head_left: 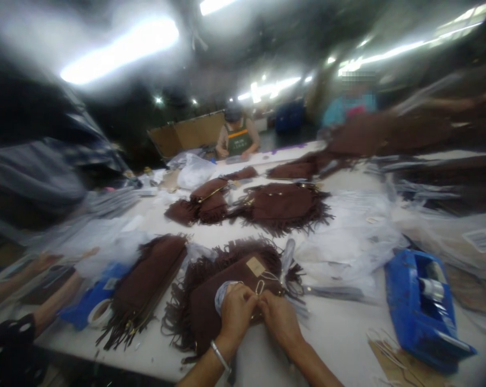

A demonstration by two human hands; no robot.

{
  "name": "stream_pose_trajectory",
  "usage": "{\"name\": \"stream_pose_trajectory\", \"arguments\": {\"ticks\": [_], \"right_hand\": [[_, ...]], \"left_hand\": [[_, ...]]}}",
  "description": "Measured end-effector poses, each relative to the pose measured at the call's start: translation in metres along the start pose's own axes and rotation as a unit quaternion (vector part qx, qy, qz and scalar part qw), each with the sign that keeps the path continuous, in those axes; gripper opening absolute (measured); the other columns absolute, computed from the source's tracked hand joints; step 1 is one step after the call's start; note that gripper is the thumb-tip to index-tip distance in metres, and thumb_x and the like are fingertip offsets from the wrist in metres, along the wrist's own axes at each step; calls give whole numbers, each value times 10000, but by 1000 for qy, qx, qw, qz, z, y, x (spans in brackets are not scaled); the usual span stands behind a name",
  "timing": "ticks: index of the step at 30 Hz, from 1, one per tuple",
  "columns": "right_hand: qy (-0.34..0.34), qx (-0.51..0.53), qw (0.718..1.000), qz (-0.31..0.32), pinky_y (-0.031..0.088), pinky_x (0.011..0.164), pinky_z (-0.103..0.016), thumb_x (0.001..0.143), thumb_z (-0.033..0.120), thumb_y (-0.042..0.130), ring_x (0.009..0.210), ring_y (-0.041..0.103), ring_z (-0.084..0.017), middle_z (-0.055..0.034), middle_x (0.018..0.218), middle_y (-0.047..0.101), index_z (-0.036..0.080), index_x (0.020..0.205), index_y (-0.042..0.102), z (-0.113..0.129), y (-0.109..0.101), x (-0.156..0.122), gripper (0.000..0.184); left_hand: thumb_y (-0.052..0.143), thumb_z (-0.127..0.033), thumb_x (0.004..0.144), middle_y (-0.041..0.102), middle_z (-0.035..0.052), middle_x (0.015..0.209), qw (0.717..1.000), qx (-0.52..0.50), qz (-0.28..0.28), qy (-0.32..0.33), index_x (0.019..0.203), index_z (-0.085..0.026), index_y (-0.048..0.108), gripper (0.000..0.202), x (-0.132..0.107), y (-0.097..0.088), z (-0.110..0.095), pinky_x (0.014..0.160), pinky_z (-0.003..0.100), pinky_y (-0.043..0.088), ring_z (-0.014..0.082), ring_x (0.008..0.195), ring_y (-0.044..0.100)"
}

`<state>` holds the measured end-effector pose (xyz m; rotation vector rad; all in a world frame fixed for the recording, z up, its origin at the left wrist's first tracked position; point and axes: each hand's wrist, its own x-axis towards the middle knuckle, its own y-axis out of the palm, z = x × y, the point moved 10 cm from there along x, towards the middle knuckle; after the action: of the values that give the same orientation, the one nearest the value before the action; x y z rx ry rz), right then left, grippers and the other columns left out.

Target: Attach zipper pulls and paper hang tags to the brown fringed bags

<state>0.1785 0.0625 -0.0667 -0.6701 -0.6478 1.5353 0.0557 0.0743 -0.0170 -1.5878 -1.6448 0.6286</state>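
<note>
A dark brown fringed bag (208, 285) lies on the white table in front of me. Over its lower right part, my left hand (238, 307) and my right hand (277, 320) meet, both with fingers pinched at a small gold-coloured metal loop (260, 286). The exact grip of each is hard to make out behind the fingers. A tan paper tag (255, 266) with a pale string rests on the bag just beyond the loop. Tucked against my left hand is a crumpled whitish-blue wad (222, 296), its kind unclear.
To the right stands a blue tape dispenser (404, 317). Another brown fringed bag (154, 274) lies left, with more bags (283, 204) farther back. Clear plastic sleeves (347, 236) spread at right. A co-worker's arms (59, 293) reach in from the left; another person (238, 137) sits opposite.
</note>
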Motion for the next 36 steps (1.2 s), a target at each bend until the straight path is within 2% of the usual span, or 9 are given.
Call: {"name": "stream_pose_trajectory", "arguments": {"ticks": [6, 9, 12, 13, 16, 19, 21, 28, 36], "right_hand": [[-5, 207, 978, -18, 416, 635, -252, 904, 304, 465, 614, 639, -177, 6, 649, 691, 228, 829, 669, -7, -6, -12, 230], [9, 293, 955, -53, 450, 649, -262, 890, 359, 486, 590, 615, -175, 4, 670, 688, 229, 851, 693, -15, -17, -21, 248], [3, 320, 943, -91, 472, 693, -267, 877, 381, 512, 669, 621, -177, -29, 859, 713, 223, 890, 712, -19, -28, -29, 255], [1, 322, 941, -101, 476, 704, -269, 876, 388, 516, 676, 620, -176, -32, 880, 711, 223, 917, 716, -19, -30, -31, 262], [4, 324, 938, -122, 477, 699, -279, 873, 417, 525, 640, 610, -176, -22, 764, 694, 217, 1007, 716, -21, -32, -33, 308], [32, 353, 927, -121, 485, 669, -282, 867, 447, 528, 642, 630, -189, -3, 646, 667, 188, 1141, 652, -25, -27, -30, 397], [58, 377, 916, -122, 493, 656, -283, 851, 462, 550, 649, 648, -195, -2, 642, 676, 165, 1167, 599, -30, -22, -27, 437], [64, 451, 888, -61, 475, 562, -259, 803, 489, 610, 579, 631, -181, -17, 623, 672, 180, 892, 621, -33, -2, -18, 322], [84, 463, 880, -61, 471, 582, -262, 760, 516, 641, 594, 599, -178, -24, 622, 666, 173, 862, 674, -39, -6, -20, 359]], "left_hand": [[554, -238, 840, 617, 17, 733, 999, 26, -20, 16, 672, -191, 613, 184, 0, -8, -2, 748, 311, 379, 202, 824, 546], [449, -213, 922, 635, 53, 850, 986, 86, -19, 144, 790, -185, 616, 216, -11, -6, -28, 791, 328, 391, 207, 860, 558], [348, -199, 964, 645, 84, 921, 967, 95, 30, 235, 875, -177, 609, 277, -22, 14, -44, 767, 312, 406, 197, 837, 585], [344, -212, 967, 648, 83, 904, 972, 71, 41, 219, 878, -174, 603, 277, -20, 19, -41, 737, 298, 409, 190, 813, 593], [396, -287, 956, 638, 42, 766, 994, -44, 56, 87, 845, -176, 580, 242, -7, 26, -17, 649, 263, 402, 170, 712, 596], [437, -319, 924, 612, 4, 667, 989, -116, 88, 14, 811, -180, 576, 227, 0, 32, -5, 596, 246, 378, 153, 628, 570], [443, -299, 903, 611, 2, 655, 985, -126, 115, 9, 803, -179, 589, 214, 1, 35, -6, 591, 247, 370, 151, 612, 561], [450, -200, 819, 609, -3, 649, 969, -183, 164, -9, 823, -175, 620, 173, -3, 41, -2, 579, 242, 368, 140, 576, 548], [465, -176, 777, 559, -31, 566, 956, -232, 176, -39, 836, -170, 641, 186, -3, 45, 4, 558, 229, 363, 125, 517, 511]]}}
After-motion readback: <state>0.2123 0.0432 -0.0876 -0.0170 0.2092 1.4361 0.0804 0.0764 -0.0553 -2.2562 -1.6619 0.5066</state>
